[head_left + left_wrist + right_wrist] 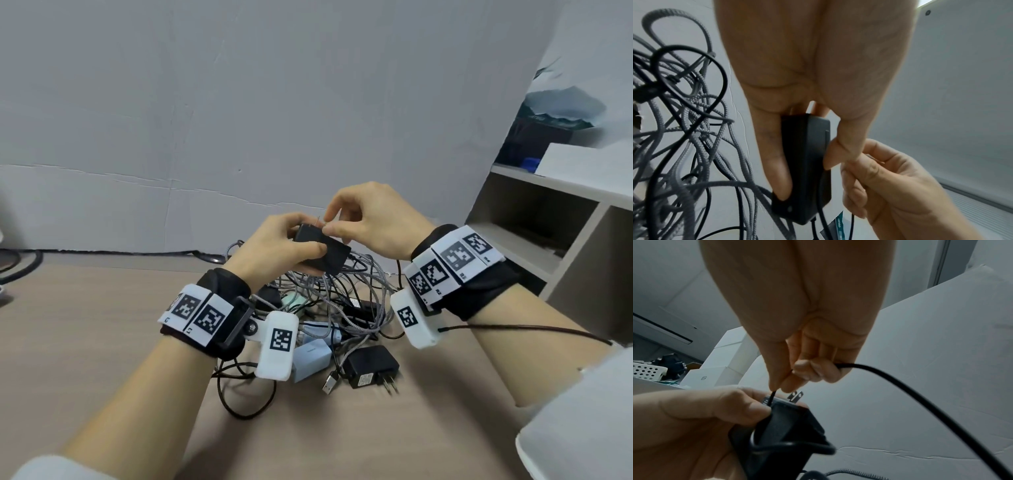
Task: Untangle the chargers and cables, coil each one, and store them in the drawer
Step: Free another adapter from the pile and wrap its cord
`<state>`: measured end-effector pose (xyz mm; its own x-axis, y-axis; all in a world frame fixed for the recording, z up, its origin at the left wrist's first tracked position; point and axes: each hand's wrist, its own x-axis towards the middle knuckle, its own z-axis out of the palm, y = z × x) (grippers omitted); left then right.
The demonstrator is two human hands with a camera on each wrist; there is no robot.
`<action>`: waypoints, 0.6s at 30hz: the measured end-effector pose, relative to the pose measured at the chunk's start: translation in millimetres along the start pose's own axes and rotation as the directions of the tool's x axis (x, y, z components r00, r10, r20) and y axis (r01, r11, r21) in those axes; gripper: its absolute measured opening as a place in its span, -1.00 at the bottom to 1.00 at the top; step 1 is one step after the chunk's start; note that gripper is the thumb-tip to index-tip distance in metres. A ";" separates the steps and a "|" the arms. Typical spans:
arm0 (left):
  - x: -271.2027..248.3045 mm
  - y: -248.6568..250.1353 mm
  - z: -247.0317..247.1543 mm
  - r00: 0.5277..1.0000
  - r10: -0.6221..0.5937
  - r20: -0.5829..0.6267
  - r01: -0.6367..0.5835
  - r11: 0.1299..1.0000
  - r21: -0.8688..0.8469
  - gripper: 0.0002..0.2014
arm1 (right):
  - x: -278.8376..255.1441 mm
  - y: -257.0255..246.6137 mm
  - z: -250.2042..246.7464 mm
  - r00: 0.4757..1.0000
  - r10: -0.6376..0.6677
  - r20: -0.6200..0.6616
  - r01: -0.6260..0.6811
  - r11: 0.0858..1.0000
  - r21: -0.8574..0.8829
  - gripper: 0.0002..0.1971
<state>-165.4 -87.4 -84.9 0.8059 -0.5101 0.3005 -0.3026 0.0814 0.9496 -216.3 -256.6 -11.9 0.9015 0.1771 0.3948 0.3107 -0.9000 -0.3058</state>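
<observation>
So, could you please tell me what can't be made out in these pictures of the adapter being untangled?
- Head view: the left hand and right hand cover much of the black adapter.
- Head view: the wrist rigs hide part of the cable pile.
- Right wrist view: the black cable runs off the lower right edge.
- The drawer: no view clearly shows it.
- Left wrist view: the green-and-white label is too small to read.

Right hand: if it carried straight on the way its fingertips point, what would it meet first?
The right hand points down-left at the black charger held by the left hand; its prongs come first, probably, as depth is unclear.
</observation>
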 end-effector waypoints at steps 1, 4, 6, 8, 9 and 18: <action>0.6 0.0 -1.1 1.000 -0.009 -0.005 0.009 1.000 0.006 -0.66 | -1.0 1.4 -1.3 1.000 0.006 0.007 -0.006 1.000 -0.012 -0.93; 1.9 -1.1 -9.7 0.999 -0.026 -0.022 0.026 1.000 0.008 -0.57 | -3.1 12.5 -8.9 0.996 0.060 0.073 -0.049 0.989 -0.141 -0.93; 1.5 -2.1 -17.8 0.999 -0.036 -0.011 0.036 0.999 -0.016 -0.55 | -4.7 23.2 -13.5 0.993 0.103 0.051 -0.093 0.982 -0.164 -0.96; 0.7 -2.6 -22.5 0.999 -0.045 0.028 0.046 0.996 -0.070 -0.61 | -5.3 33.0 -16.3 0.993 0.120 -0.018 -0.121 0.989 -0.088 -0.90; 0.4 -2.8 -23.4 0.998 -0.042 0.054 0.047 0.995 -0.086 -0.68 | -5.1 36.5 -16.6 0.991 0.124 -0.051 -0.126 0.991 -0.035 -0.88; -2.0 1.6 -19.1 0.970 0.033 0.239 0.029 0.968 -0.250 -0.65 | -2.6 44.9 -4.0 0.979 0.170 -0.114 -0.156 0.980 0.128 -0.90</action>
<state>-157.8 -69.9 -82.3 0.6506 -0.6971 0.3014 -0.1419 0.2783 0.9500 -205.9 -299.1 -23.2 0.9011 -0.0252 0.4329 0.2026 -0.8582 -0.4717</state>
